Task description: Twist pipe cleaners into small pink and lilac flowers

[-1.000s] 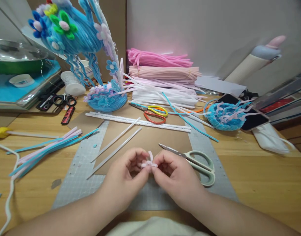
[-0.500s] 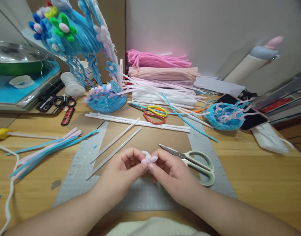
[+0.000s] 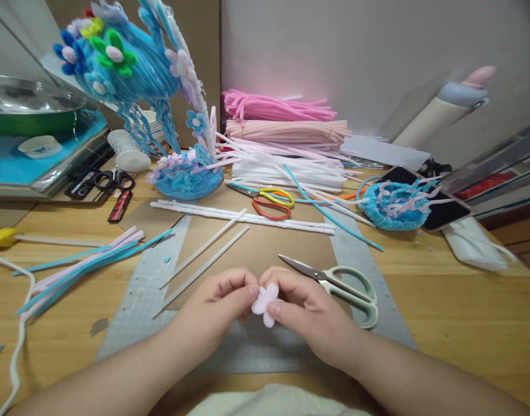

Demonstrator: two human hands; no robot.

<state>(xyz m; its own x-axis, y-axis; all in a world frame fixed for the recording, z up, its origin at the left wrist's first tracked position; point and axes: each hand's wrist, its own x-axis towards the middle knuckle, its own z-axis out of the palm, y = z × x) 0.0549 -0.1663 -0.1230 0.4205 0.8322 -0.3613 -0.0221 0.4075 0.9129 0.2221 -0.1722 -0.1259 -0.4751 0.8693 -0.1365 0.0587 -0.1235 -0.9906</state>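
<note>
A small pale pink flower (image 3: pixel 265 304) with fuzzy petals is pinched between both hands above the grey cutting mat (image 3: pixel 265 352). My left hand (image 3: pixel 224 300) grips its left side with thumb and fingers. On its other side, my right hand (image 3: pixel 306 309) holds the petals between thumb and fingertips. Green-handled scissors (image 3: pixel 351 289) lie just right of my right hand. Two clear glue sticks (image 3: pixel 204 268) rest on the brown cardboard (image 3: pixel 265 254) beyond my left hand. White fuzzy stems (image 3: pixel 286 221) lie across the cardboard.
A blue jellyfish-like model (image 3: pixel 130 63) with flowers stands back left. Bundled pink stems (image 3: pixel 282 107), orange-yellow scissors (image 3: pixel 271 202) and a blue fuzzy piece (image 3: pixel 392 205) on a phone are behind the mat. Loose stems (image 3: pixel 83 266) and a white cord (image 3: pixel 20 335) lie left.
The pink flower has turned between my fingers, so its petals now face the camera and point downward. Both hands have shifted slightly.
</note>
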